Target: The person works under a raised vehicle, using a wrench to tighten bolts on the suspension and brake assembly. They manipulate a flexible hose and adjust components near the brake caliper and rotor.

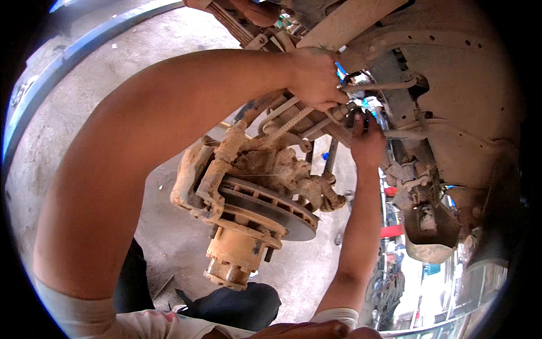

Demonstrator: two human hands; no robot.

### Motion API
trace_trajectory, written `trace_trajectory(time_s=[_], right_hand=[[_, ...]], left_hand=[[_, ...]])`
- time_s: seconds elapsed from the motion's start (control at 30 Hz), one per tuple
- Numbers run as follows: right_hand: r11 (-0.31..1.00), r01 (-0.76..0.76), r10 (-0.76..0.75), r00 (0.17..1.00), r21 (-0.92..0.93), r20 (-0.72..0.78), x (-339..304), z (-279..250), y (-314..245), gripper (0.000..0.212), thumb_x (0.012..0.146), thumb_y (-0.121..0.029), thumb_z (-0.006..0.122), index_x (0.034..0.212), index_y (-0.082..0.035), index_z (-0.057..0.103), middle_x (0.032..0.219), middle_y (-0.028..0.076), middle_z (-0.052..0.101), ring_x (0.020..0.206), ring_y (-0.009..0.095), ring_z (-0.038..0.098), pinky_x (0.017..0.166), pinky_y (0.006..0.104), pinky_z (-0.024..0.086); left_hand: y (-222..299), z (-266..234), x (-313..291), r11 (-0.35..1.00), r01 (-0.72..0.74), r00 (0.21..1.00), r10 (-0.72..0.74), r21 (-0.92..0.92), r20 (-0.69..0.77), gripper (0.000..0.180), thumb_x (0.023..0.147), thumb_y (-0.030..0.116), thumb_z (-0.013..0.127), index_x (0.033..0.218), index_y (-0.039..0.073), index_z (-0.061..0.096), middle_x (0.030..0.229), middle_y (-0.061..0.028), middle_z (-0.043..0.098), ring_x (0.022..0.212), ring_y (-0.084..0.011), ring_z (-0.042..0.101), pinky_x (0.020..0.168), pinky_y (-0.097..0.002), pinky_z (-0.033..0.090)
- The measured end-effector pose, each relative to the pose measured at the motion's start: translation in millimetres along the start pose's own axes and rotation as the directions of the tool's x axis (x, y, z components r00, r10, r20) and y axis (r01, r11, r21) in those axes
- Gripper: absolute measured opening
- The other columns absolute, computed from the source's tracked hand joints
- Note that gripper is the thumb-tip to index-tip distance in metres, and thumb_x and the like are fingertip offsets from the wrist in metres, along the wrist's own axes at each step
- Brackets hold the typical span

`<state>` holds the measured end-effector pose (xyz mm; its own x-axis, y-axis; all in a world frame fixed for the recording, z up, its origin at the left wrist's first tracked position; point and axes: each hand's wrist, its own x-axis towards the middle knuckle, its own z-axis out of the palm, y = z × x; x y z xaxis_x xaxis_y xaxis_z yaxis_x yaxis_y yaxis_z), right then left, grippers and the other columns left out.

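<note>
Knees in dark trousers [237, 308] sit lowest in the view, tucked under the work, which puts the person crouched close below the wheel arch. Above them both bare arms reach up to a thin metal rod [379, 86] that runs across under the mud-caked arch [451, 85]. The left hand [316, 78] is clenched around the near end of that rod where it meets a small fitting [339, 112], apparently holding it steady. The right hand [367, 141] comes up from below with its fingertips pinched at the same joint, touching the fitting's underside; whether it grips a small tool or the fitting itself I cannot tell, as the fingers hide it. Held from above and below like this, the joint seems braced against turning. A ribbed hose [288, 124] slants down from near the left hand toward the hub. Just below hangs the brake disc [271, 206], tilted, with a rusty caliper [195, 181] on its left edge and the yellowish hub [237, 257] pointing down toward the concrete floor [84, 85]. Far left a blue kerb [68, 53] curves along the floor
</note>
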<state>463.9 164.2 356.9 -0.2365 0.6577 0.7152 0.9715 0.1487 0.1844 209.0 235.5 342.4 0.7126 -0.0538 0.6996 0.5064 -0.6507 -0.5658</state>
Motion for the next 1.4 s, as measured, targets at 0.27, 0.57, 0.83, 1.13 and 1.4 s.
trace_trajectory(time_s=[0.27, 0.57, 0.83, 1.13, 1.4], right_hand=[[0.999, 0.037, -0.039, 0.996, -0.023, -0.083, 1, 4, -18, 0.040, 0.096, -0.037, 0.056, 0.101, 0.003, 0.061, 0.091, 0.026, 0.065, 0.085, 0.046, 0.063, 0.072, 0.0530, 0.050], [0.990, -0.039, 0.041, 0.999, -0.133, 0.006, 15, -9, -32, 0.043, 0.096, -0.037, 0.056, 0.085, 0.002, 0.069, 0.078, 0.024, 0.067, 0.074, 0.041, 0.066, 0.064, 0.0471, 0.052], [0.984, -0.046, 0.049, 0.999, -0.169, 0.014, 22, -8, -20, 0.048, 0.095, -0.041, 0.055, 0.078, 0.001, 0.070, 0.072, 0.024, 0.066, 0.069, 0.043, 0.065, 0.062, 0.0494, 0.051], [0.979, -0.114, 0.114, 0.993, -0.169, -0.006, 21, -9, -28, 0.050, 0.096, -0.043, 0.052, 0.079, -0.001, 0.071, 0.073, 0.024, 0.067, 0.073, 0.045, 0.066, 0.065, 0.0533, 0.051], [0.979, -0.096, 0.088, 0.995, -0.179, -0.050, 15, 0, -40, 0.049, 0.095, -0.044, 0.054, 0.082, 0.000, 0.071, 0.076, 0.025, 0.067, 0.075, 0.044, 0.066, 0.067, 0.0511, 0.052]], left_hand=[[0, 7, -6, 0.999, -0.010, 0.996, 0.006, -0.052, -0.085, 0.022, 0.086, 0.038, 0.053, 0.084, 0.016, 0.055, 0.055, -0.0032, 0.059, 0.056, -0.0256, 0.063, 0.067, -0.0404, 0.047], [1, 12, -9, 1.000, -0.015, 0.990, 0.015, 0.002, -0.139, 0.021, 0.086, 0.035, 0.050, 0.083, 0.016, 0.056, 0.054, -0.0021, 0.059, 0.057, -0.0263, 0.064, 0.067, -0.0411, 0.048], [2, 10, -9, 0.998, 0.013, 0.992, -0.020, -0.058, -0.127, 0.019, 0.087, 0.033, 0.051, 0.086, 0.016, 0.057, 0.053, -0.0028, 0.059, 0.057, -0.0270, 0.064, 0.069, -0.0424, 0.049], [1, 3, -6, 0.998, -0.017, 0.999, 0.014, -0.064, -0.035, 0.030, 0.092, 0.041, 0.046, 0.093, 0.016, 0.063, 0.065, -0.0068, 0.067, 0.065, -0.0315, 0.067, 0.060, -0.0445, 0.054], [-1, 14, -13, 0.999, -0.033, 0.984, 0.027, -0.032, -0.177, 0.021, 0.086, 0.035, 0.052, 0.088, 0.015, 0.057, 0.051, -0.0028, 0.057, 0.054, -0.0284, 0.063, 0.059, -0.0420, 0.050]])
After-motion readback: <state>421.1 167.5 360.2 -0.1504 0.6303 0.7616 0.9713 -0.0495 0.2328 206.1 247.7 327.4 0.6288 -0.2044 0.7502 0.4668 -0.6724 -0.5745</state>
